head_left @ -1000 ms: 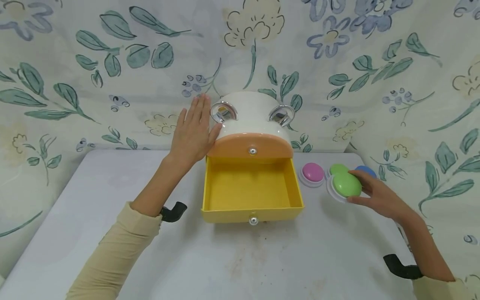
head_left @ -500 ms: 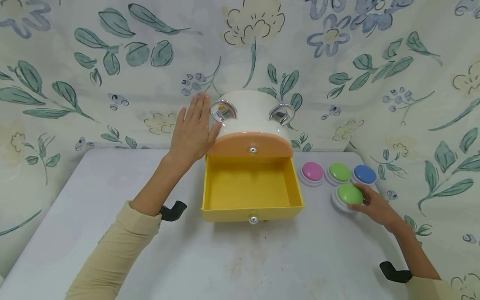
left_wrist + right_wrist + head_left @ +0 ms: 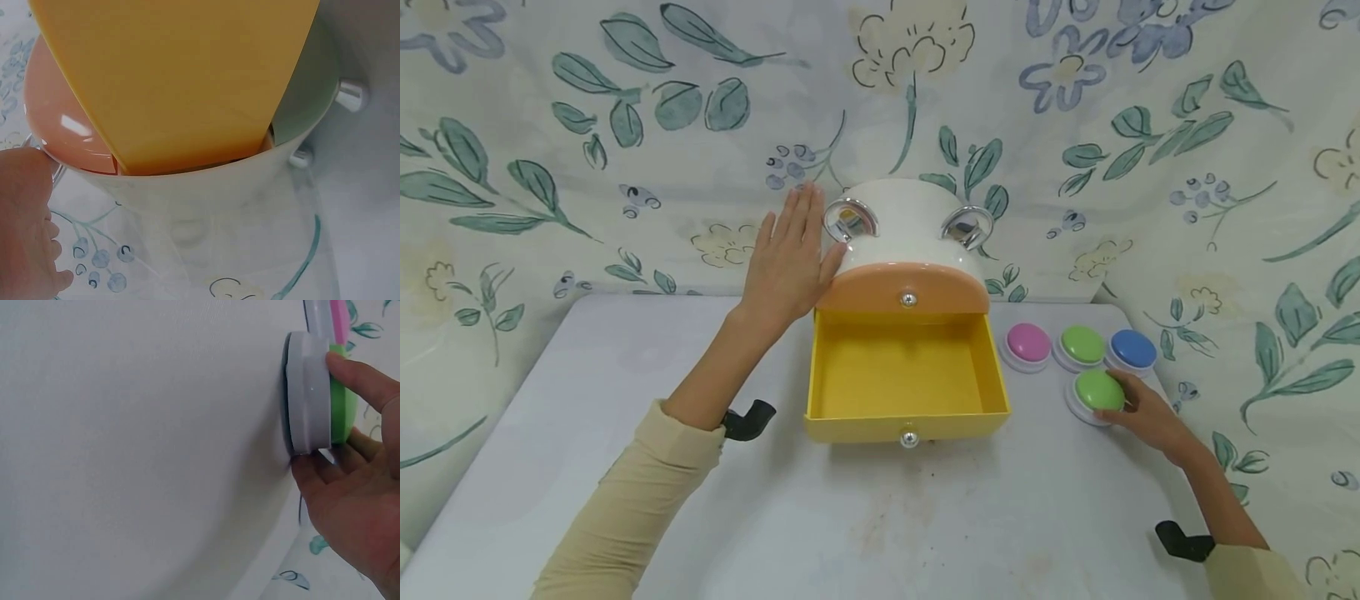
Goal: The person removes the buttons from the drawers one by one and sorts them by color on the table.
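My left hand [image 3: 786,267] lies with straight fingers against the left side of a glossy white cabinet [image 3: 910,212] with chrome ring handles. Below its orange front [image 3: 880,287] a yellow drawer [image 3: 906,429] is pulled out, with nothing in it. On the right, my right hand [image 3: 1150,417] grips a round push button with a green dome and white base [image 3: 1099,392]. The right wrist view shows thumb and fingers on either side of this green button [image 3: 309,394], its base close to or on the table.
A pink push button [image 3: 1028,343], a second green one [image 3: 1082,344] and a blue one [image 3: 1133,349] stand in a row right of the drawer. Floral cloth [image 3: 700,167] hangs behind the white table [image 3: 850,533] and along its right side.
My right hand has brought the green button toward me and down, in front of the back row, uncovering the blue and second green buttons. My left hand has stayed in place.
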`<move>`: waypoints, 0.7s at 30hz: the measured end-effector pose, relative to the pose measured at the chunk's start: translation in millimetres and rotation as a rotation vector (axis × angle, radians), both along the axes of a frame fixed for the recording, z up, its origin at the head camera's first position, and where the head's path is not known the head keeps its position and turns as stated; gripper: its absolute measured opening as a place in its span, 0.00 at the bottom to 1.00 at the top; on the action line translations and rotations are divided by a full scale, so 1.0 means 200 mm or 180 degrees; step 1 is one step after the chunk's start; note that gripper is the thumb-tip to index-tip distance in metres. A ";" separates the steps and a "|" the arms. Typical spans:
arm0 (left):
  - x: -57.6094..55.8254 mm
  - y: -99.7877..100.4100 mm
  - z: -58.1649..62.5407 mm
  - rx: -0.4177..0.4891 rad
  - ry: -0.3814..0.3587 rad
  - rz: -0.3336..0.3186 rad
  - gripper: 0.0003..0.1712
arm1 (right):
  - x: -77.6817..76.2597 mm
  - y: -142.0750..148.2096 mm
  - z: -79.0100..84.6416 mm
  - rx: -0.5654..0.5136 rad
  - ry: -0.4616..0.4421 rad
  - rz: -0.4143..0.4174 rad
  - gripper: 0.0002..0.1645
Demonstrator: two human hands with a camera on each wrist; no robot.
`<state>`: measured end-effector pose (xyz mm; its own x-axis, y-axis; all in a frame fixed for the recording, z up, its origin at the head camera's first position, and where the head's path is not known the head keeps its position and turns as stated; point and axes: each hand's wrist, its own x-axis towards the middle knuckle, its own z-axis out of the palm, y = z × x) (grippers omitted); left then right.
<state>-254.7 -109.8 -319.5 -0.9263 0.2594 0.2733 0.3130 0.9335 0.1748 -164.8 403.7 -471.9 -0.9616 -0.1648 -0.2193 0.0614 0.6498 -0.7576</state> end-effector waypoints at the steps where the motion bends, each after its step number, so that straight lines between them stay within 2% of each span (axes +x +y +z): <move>1: 0.00 0.00 0.00 0.0005 -0.0001 -0.0001 0.43 | 0.00 0.00 0.00 -0.0007 -0.0011 0.0000 0.53; 8: 0.00 0.00 0.00 0.0008 0.0017 0.0004 0.43 | 0.00 0.00 0.01 -0.0052 -0.0103 0.0001 0.58; 12: 0.00 0.01 0.00 -0.0008 0.0007 0.0011 0.43 | 0.02 -0.03 0.03 0.0110 -0.0012 -0.0146 0.60; 14: 0.00 0.01 0.00 -0.0018 0.0003 0.0006 0.43 | 0.04 -0.07 0.06 0.0272 0.0136 -0.0253 0.57; 17: 0.00 0.01 0.00 -0.0033 -0.0014 0.0007 0.43 | 0.08 -0.15 0.12 0.0496 0.0560 -0.0371 0.44; 21: 0.00 0.00 0.00 -0.0009 -0.0032 0.0017 0.43 | 0.14 -0.31 0.20 0.0439 0.1131 -0.0548 0.28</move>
<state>-255.1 -109.0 -319.7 -0.9303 0.2554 0.2633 0.3064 0.9357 0.1751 -136.7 342.4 -431.3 -0.9924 0.0127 0.1223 -0.0715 0.7498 -0.6578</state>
